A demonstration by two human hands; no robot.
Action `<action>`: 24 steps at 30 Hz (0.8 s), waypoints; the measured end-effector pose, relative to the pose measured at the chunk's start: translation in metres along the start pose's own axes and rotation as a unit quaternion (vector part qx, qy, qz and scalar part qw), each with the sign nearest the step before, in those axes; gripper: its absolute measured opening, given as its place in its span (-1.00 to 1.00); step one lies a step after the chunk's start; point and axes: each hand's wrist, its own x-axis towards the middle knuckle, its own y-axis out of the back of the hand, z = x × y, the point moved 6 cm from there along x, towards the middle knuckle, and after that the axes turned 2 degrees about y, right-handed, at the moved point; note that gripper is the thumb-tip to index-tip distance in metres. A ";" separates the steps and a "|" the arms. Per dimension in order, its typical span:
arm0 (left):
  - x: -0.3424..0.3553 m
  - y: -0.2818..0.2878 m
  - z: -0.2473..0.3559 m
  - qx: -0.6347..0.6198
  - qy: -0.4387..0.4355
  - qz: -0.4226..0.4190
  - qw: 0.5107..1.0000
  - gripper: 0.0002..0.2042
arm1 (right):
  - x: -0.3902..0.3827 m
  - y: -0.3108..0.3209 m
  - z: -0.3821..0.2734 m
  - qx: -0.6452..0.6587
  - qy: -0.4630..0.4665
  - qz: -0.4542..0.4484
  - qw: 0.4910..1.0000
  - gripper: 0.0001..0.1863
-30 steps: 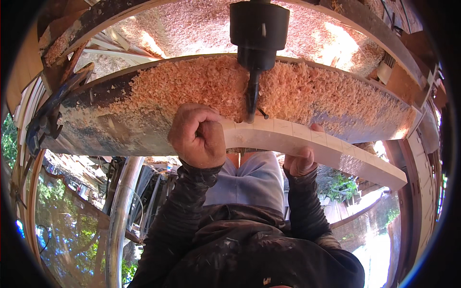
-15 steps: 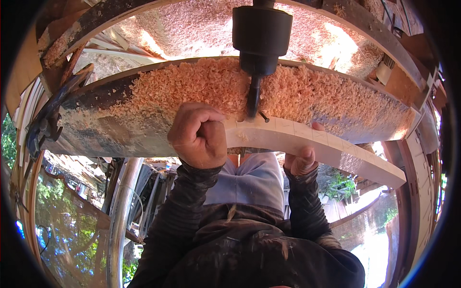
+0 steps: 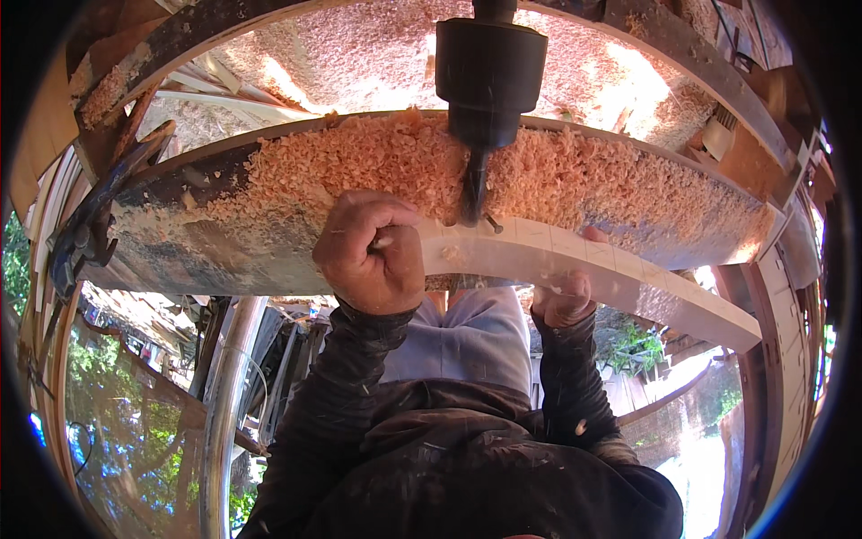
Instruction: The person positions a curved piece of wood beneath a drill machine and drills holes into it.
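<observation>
A curved pale wooden piece point(image 3: 530, 256) lies over the near edge of the shaving-covered board, with its right end sticking out past that edge. Pencil-like lines cross its upper face. My left hand point(image 3: 373, 251) is closed around its left end, most of which the fingers hide. Further right, my right hand point(image 3: 567, 292) grips the piece from the near side, thumb in front and a fingertip showing beyond the far edge. A drill chuck point(image 3: 489, 81) hangs above, and its dark bit point(image 3: 473, 184) reaches down to the wood between my hands. A nail or screw point(image 3: 494, 224) stands just right of the bit.
Orange wood shavings point(image 3: 368, 162) are heaped along the board point(image 3: 206, 251) behind the piece. A dark metal clamp-like tool point(image 3: 90, 220) sits at the board's left end. A metal pole point(image 3: 226, 413) rises at the lower left. Wooden strips point(image 3: 795, 359) stand at the right.
Loose chips now fly near the bit and my arms. The wooden piece has shifted very slightly; both hands keep nearly the same places.
</observation>
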 end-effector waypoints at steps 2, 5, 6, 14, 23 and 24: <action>0.001 -0.001 0.002 0.000 0.002 -0.014 1.000 -0.86 | 0.002 0.001 0.001 -0.003 0.010 0.010 1.000 0.10; 0.002 -0.001 0.001 0.004 0.018 -0.014 1.000 -0.86 | 0.003 -0.004 -0.003 0.038 0.053 -0.039 0.997 -0.05; 0.001 0.000 0.001 0.006 0.002 -0.011 1.000 -0.87 | 0.003 -0.005 -0.004 0.038 0.055 -0.039 0.997 -0.05; -0.002 -0.001 -0.001 0.000 -0.011 0.012 1.000 -0.91 | 0.010 -0.024 -0.010 0.065 0.009 -0.121 0.990 -0.11; -0.008 0.001 -0.008 -0.001 0.019 0.051 0.999 -0.89 | 0.001 -0.043 -0.030 0.078 0.020 -0.115 0.990 -0.28; -0.009 0.002 -0.009 0.003 0.033 0.045 0.998 -0.88 | -0.001 -0.042 -0.031 0.078 0.022 -0.117 0.990 -0.28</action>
